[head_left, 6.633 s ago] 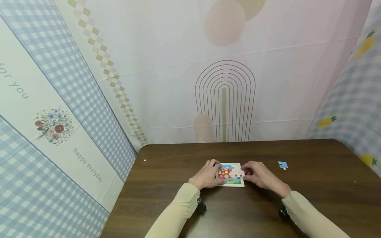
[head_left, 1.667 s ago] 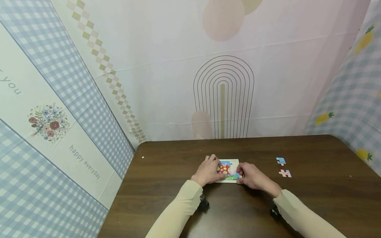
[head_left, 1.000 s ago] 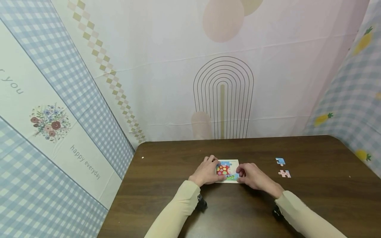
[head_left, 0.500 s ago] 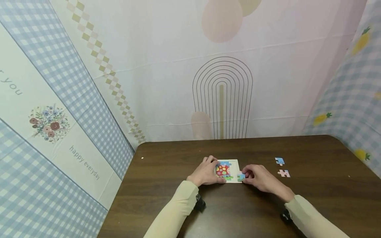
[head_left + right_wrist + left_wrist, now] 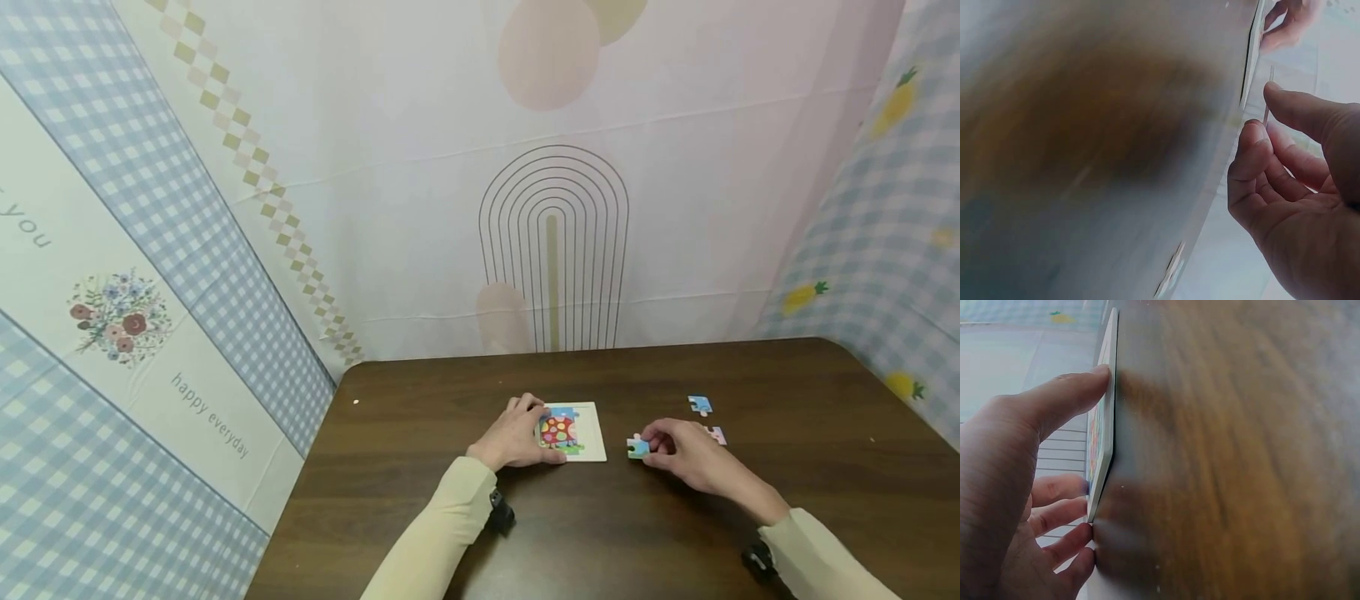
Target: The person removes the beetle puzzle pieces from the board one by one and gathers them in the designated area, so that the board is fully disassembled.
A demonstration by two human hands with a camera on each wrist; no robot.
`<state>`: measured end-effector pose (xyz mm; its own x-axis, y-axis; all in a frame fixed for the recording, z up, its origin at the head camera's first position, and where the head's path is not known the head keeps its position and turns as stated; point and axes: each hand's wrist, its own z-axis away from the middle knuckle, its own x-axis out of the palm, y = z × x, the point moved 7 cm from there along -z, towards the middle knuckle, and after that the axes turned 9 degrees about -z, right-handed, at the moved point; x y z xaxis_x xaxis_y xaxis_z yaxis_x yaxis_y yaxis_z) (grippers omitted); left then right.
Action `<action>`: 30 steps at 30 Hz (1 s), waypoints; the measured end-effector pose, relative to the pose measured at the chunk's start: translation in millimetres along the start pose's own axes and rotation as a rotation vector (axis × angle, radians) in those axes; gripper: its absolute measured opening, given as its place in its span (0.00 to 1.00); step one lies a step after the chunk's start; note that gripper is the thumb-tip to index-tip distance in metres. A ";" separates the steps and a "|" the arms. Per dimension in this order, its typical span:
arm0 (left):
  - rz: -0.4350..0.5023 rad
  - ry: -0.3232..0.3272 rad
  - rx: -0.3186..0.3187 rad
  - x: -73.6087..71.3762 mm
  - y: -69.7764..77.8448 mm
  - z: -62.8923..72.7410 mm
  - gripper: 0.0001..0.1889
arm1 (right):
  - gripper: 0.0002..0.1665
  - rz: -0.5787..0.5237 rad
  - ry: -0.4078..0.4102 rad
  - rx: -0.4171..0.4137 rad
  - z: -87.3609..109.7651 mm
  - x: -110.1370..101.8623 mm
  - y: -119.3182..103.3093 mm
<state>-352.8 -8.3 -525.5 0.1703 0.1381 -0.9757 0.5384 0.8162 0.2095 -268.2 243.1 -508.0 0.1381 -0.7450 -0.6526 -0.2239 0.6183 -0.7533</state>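
Note:
A small jigsaw puzzle board (image 5: 594, 433) with a pale frame lies on the table, showing a red spotted shape in its left half and bare backing on the right. My left hand (image 5: 513, 435) holds its left side, thumb at the near edge and fingers at the far one. The left wrist view shows the thumb pressing on the frame (image 5: 1110, 425). To the right of the board, my right hand (image 5: 693, 458) pinches a blue-and-green puzzle piece (image 5: 637, 448) between thumb and fingers. In the right wrist view that piece (image 5: 1271, 74) appears edge-on.
Two loose puzzle pieces lie on the brown table (image 5: 570, 533) at the right: a blue one (image 5: 700, 405) farther back and a pink one (image 5: 718, 435) partly hidden behind my right hand. A patterned curtain (image 5: 420, 250) hangs behind the table.
The pink piece went from the board to the table beside the blue one. The right hand then pulled the blue-and-green piece out and carried it right. The left hand stayed on the board.

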 end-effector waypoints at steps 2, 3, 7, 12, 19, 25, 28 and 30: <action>0.002 0.002 0.000 0.0 -0.1 0.0 0.45 | 0.13 0.008 0.005 0.016 5.4 -4.8 5.2; 0.002 0.003 0.002 0.0 -0.1 0.0 0.45 | 0.13 0.015 0.007 0.017 8.2 -7.1 7.6; 0.003 0.007 0.004 0.4 -0.9 -0.2 0.45 | 0.12 0.046 0.017 0.019 19.0 -16.0 17.7; 0.006 0.007 0.010 0.7 -0.7 -0.7 0.45 | 0.11 0.080 0.047 0.009 33.4 -27.9 28.3; 0.017 0.003 0.010 1.3 -1.5 -0.7 0.45 | 0.10 0.100 0.050 0.031 51.1 -41.8 42.3; 0.018 0.000 0.000 0.6 -1.4 -0.2 0.46 | 0.11 0.136 0.058 0.033 60.9 -54.3 53.2; 0.020 -0.002 0.000 0.0 -1.0 0.1 0.46 | 0.11 0.144 0.051 0.048 63.3 -58.0 58.7; 0.021 -0.001 0.001 0.0 -0.7 0.0 0.45 | 0.12 0.146 0.048 0.054 64.5 -59.8 61.8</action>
<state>-353.1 -8.9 -525.6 0.1827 0.1547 -0.9709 0.5357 0.8124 0.2303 -228.1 341.9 -520.7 0.0618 -0.6567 -0.7516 -0.1863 0.7322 -0.6551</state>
